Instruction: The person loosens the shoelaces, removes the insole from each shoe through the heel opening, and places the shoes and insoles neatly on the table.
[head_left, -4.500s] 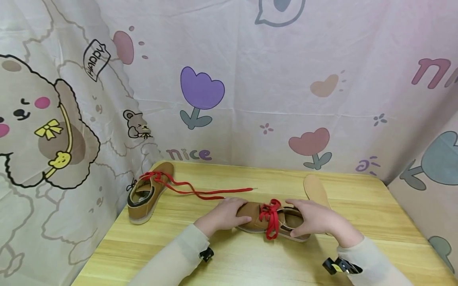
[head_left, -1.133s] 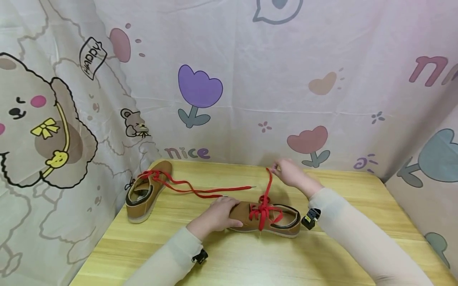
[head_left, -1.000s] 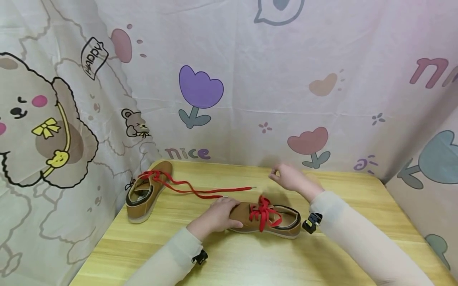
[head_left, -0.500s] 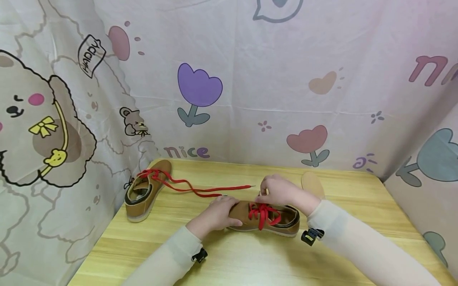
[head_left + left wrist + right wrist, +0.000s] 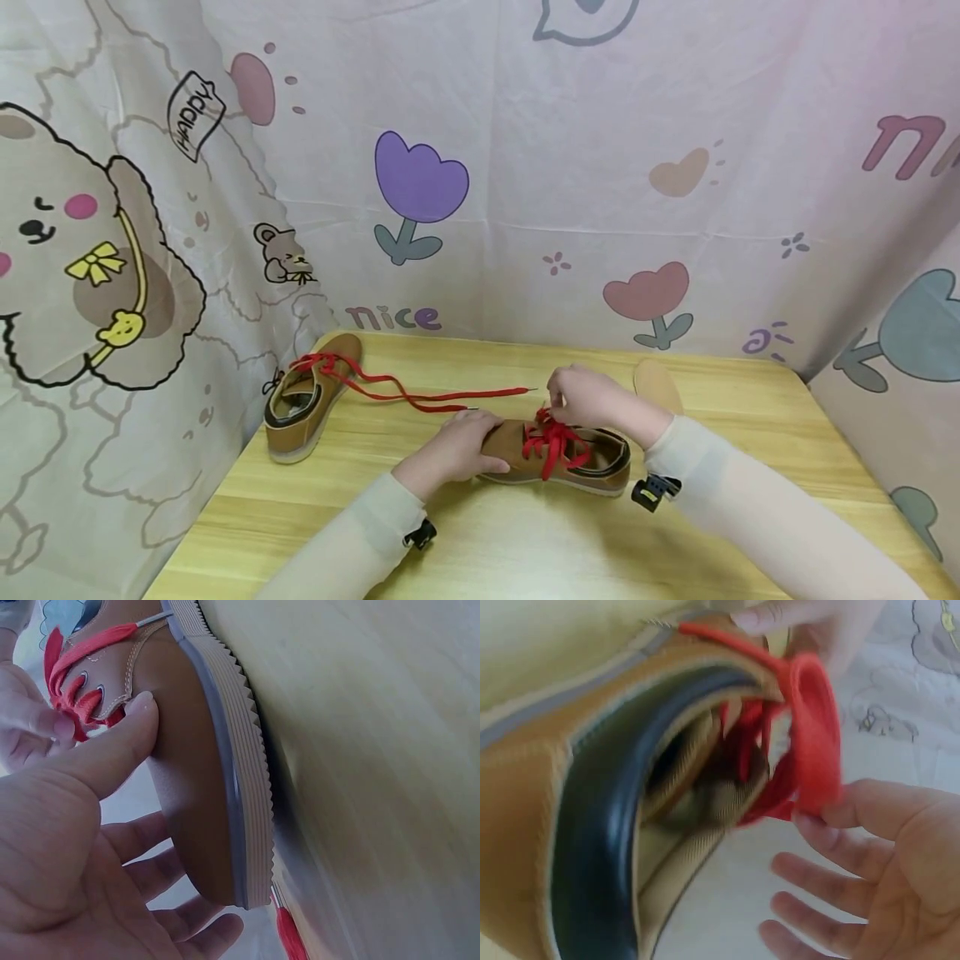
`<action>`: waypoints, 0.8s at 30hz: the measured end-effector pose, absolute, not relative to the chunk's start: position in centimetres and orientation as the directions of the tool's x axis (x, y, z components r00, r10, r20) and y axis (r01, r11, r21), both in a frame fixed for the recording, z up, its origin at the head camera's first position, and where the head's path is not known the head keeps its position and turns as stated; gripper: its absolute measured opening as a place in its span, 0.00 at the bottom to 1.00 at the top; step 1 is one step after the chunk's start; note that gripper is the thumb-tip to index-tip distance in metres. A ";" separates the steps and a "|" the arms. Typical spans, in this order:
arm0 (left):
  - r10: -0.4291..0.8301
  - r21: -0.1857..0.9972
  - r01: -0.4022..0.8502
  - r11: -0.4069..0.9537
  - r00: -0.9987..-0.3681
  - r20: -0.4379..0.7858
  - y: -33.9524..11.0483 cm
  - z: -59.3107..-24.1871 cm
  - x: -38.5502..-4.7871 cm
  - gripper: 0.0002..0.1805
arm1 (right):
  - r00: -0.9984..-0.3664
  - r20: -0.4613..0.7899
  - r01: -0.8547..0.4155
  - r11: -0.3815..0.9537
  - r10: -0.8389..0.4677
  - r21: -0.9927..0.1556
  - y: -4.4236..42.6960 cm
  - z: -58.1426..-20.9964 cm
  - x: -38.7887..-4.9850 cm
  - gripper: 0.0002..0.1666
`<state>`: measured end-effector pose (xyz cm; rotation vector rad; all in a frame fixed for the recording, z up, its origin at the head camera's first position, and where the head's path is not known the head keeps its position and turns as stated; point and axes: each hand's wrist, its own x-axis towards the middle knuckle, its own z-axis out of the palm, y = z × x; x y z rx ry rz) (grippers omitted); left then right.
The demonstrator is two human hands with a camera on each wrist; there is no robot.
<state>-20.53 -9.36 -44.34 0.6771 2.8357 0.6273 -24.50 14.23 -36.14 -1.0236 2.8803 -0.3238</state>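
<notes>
Left hand [image 5: 457, 450] round shoe [image 5: 193, 746]; right [image 5: 588, 397], lace [image 5: 816, 742]

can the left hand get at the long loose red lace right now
Likely yes: one end of the long red lace lies just beyond the left hand, with nothing visible between them. The hand's grip is on the nearer brown shoe, though, so it would probably have to let go first.

From above, the head view looked forward and down across the worktop [image 5: 480, 546], back to the cloth [image 5: 525, 167]. The left wrist view, turned sideways, looked closely from the toe end of the shoe [image 5: 196, 780]; the right one looked closely over its collar [image 5: 596, 847] from the heel. All three shared the lace [image 5: 817, 772].
</notes>
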 end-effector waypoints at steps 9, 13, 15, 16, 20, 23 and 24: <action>0.466 0.435 0.398 0.807 -0.883 -0.056 -9.4 -44.5 -20.5 0.40 | -0.775 0.248 -0.627 0.755 -0.581 -0.193 16.0 -35.4 -27.7 0.12; 0.468 0.437 0.400 0.805 -0.882 -0.057 -9.3 -44.6 -20.5 0.40 | -0.779 0.310 -0.598 0.795 -0.545 -0.104 16.9 -35.5 -29.2 0.11; 0.471 0.441 0.402 0.803 -0.881 -0.055 -9.3 -44.6 -20.4 0.40 | -0.783 0.335 -0.568 0.822 -0.524 -0.045 17.4 -35.5 -29.7 0.10; 0.472 0.440 0.402 0.803 -0.880 -0.056 -9.3 -44.6 -20.4 0.40 | -0.785 0.347 -0.553 0.833 -0.513 -0.019 17.7 -35.5 -29.9 0.10; 0.471 0.442 0.400 0.803 -0.880 -0.058 -9.3 -44.5 -20.5 0.40 | -0.773 0.394 -0.519 0.853 -0.497 0.056 18.4 -35.3 -30.6 0.06; 0.467 0.441 0.396 0.806 -0.882 -0.061 -9.3 -44.4 -20.5 0.40 | -0.758 0.439 -0.499 0.862 -0.483 0.089 18.9 -35.0 -31.1 0.05; 0.466 0.440 0.396 0.806 -0.883 -0.059 -9.3 -44.4 -20.5 0.40 | -0.757 0.452 -0.486 0.869 -0.472 0.095 19.1 -35.0 -31.2 0.05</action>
